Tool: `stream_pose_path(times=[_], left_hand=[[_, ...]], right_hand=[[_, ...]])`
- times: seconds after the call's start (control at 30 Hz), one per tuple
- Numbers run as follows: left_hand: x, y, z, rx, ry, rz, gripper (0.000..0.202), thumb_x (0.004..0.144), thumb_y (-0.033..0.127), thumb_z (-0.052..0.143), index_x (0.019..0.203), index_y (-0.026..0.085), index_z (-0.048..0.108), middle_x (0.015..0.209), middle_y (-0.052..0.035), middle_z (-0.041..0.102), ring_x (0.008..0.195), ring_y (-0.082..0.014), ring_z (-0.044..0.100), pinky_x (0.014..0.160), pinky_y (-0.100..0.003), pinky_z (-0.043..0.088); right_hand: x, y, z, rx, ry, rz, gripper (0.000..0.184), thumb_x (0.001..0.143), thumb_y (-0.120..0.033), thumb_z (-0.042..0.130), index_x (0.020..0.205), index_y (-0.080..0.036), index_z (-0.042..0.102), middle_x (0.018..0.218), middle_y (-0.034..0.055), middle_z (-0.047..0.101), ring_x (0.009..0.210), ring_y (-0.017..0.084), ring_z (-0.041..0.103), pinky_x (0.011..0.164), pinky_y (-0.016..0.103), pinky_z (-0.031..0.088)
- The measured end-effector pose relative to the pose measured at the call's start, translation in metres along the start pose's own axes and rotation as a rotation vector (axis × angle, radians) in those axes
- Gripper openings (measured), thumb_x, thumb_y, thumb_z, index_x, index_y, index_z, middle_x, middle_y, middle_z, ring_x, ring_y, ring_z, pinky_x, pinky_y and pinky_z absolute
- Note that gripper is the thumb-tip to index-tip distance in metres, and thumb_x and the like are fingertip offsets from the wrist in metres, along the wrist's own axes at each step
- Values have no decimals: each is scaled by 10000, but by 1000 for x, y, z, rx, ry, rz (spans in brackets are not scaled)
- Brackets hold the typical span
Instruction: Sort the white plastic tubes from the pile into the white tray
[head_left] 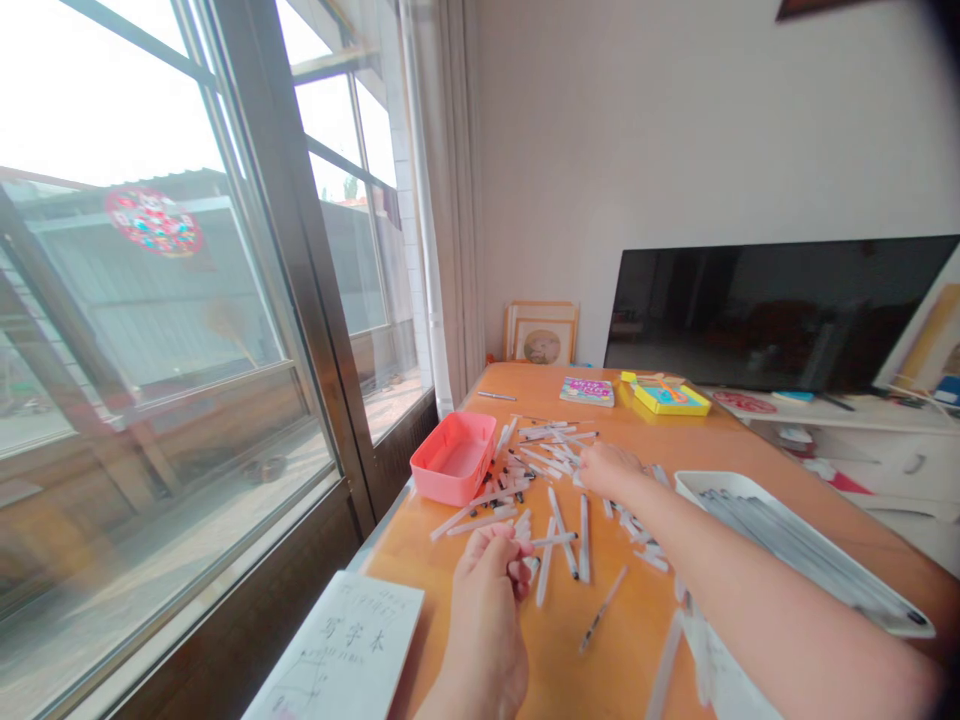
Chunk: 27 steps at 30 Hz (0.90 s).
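Note:
Many white pens (553, 455) lie scattered over an orange wooden table (630, 630). My left hand (491, 590) is near the table's front, its fingers pinched shut around a white pen part at the fingertips. My right hand (606, 468) reaches further out into the middle of the pile, fingers curled down on the pens; what it holds is hidden. A pink plastic box (454, 457) stands just left of the pile. A white tray (806, 548) filled with dark pen refills sits to the right of my right forearm.
A white exercise book (341, 650) lies at the front left corner. A yellow box (670, 397) and a small colourful book (587, 391) sit at the far end, before a dark TV screen (780, 315). A large window (187, 300) runs along the left.

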<state>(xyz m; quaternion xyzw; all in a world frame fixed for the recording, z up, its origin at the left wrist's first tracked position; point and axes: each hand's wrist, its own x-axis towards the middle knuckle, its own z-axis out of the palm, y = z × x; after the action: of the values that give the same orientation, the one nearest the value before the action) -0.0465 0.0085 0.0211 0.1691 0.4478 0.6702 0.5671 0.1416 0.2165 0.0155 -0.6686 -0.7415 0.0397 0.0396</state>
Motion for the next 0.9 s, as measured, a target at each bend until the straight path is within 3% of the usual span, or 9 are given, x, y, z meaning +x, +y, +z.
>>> stream_pose_path(times=[0.27, 0.43, 0.5, 0.67, 0.9], left_hand=[[0, -1, 1, 7, -14, 14, 179, 711, 247, 734, 817, 172, 611, 724, -24, 656, 540, -78, 463, 528, -192, 340], [1, -2, 0, 3, -11, 14, 177, 722, 242, 730, 826, 177, 602, 737, -30, 673, 546, -76, 474, 529, -185, 338], [1, -3, -1, 6, -15, 16, 179, 727, 244, 731, 832, 179, 602, 741, -31, 676, 548, -77, 481, 530, -184, 342], [3, -4, -2, -1, -13, 12, 227, 710, 262, 774, 842, 177, 610, 749, -34, 677, 552, -78, 500, 529, -181, 355], [2, -3, -1, 15, -21, 24, 194, 734, 250, 740, 850, 171, 606, 745, -36, 669, 545, -75, 471, 519, -179, 351]], right_hand=[[-2, 7, 4, 53, -107, 50, 183, 747, -356, 737, 837, -205, 788, 955, 150, 797, 929, 292, 759, 760, 340, 554], [-6, 7, 2, 126, -164, 32, 201, 717, -342, 812, 877, -222, 783, 783, 83, 784, 809, 244, 762, 695, 277, 550], [-8, 5, 1, 157, -178, 20, 217, 762, -342, 817, 933, -214, 778, 836, 86, 784, 844, 240, 753, 728, 281, 558], [-10, 2, -1, 217, -219, -3, 332, 984, -376, 641, 1256, -185, 644, 1264, 94, 661, 1062, 227, 671, 903, 418, 582], [-16, 5, -10, 259, -247, 10, 304, 1000, -367, 615, 1263, -219, 647, 1336, 92, 628, 1106, 229, 649, 936, 418, 572]])
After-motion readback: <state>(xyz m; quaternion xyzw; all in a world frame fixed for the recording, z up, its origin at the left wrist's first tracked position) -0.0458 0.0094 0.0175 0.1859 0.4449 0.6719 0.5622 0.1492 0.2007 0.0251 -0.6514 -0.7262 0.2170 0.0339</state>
